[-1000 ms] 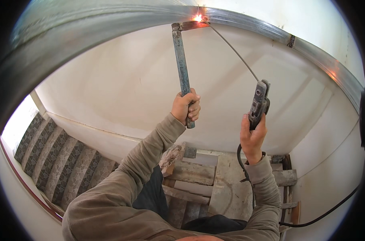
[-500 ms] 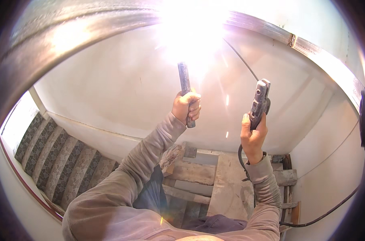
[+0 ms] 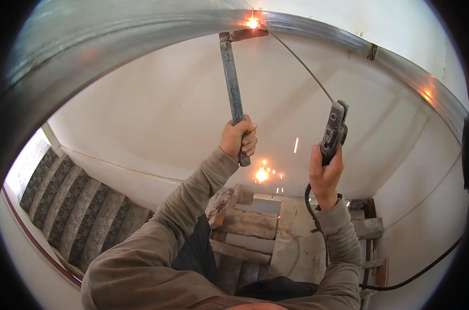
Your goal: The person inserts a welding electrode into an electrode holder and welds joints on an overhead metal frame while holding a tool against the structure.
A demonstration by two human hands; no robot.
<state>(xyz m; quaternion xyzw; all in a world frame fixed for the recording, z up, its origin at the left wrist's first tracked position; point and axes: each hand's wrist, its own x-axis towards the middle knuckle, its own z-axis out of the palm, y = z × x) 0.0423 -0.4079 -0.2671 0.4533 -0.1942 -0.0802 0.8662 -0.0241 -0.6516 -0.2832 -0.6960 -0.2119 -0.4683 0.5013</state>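
Observation:
My left hand [image 3: 239,137] is closed round the lower part of an L-shaped metal bar [image 3: 231,77], held nearly upright. The bar's short dark arm points right, just under the metal beam [image 3: 317,31]; whether they touch I cannot tell. In my right hand [image 3: 325,173] is a dark welding electrode holder [image 3: 333,129], gripped from below. A thin welding rod [image 3: 299,59] slants up and left from its jaws. The rod's far end reaches a glowing orange spot [image 3: 252,22] on the beam, above the short arm.
Sparks [image 3: 262,174] fall in front of the pale wall [image 3: 157,103]. Tiled stairs [image 3: 84,206] lie at lower left. Below me are wooden planks [image 3: 247,223] and a board [image 3: 294,248]. A black cable [image 3: 415,281] runs off to the right.
The blinding white arc at the beam has shrunk to a small orange glow, so the bar's top and beam now show. Sparks have dropped lower. Both hands stay nearly in place.

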